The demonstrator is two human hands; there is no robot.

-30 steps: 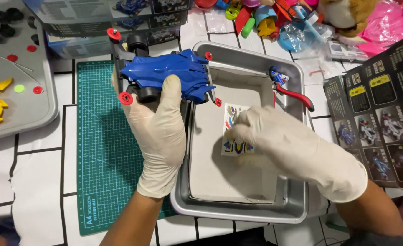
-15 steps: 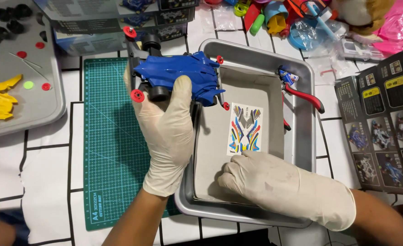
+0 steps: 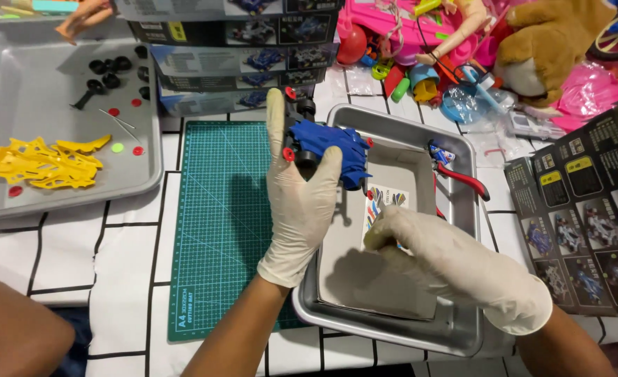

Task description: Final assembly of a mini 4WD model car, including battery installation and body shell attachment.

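Observation:
My left hand (image 3: pixel 300 199), in a pale glove, holds a blue toy race car (image 3: pixel 330 150) with red wheel hubs above the left edge of a metal tray (image 3: pixel 462 160). My right hand (image 3: pixel 448 262), also gloved, rests inside that tray with its fingertips pinched at the lower edge of a colourful sticker sheet (image 3: pixel 384 202). The sheet lies on a grey paper in the tray and my right hand partly covers it. Whether the fingers grip the sheet or only touch it is not visible.
Red-handled cutters (image 3: pixel 459 174) lie in the tray's far right corner. A green cutting mat (image 3: pixel 214 223) lies left of the tray. Another tray (image 3: pixel 36 84) at left holds yellow plastic parts (image 3: pixel 43 164) and black wheels. Kit boxes (image 3: pixel 232 42), toys and a printed leaflet (image 3: pixel 588 209) surround the area.
The view has shifted. My right hand has slid up from the tray's near part onto the sticker sheet's lower edge. My left hand still holds the blue car.

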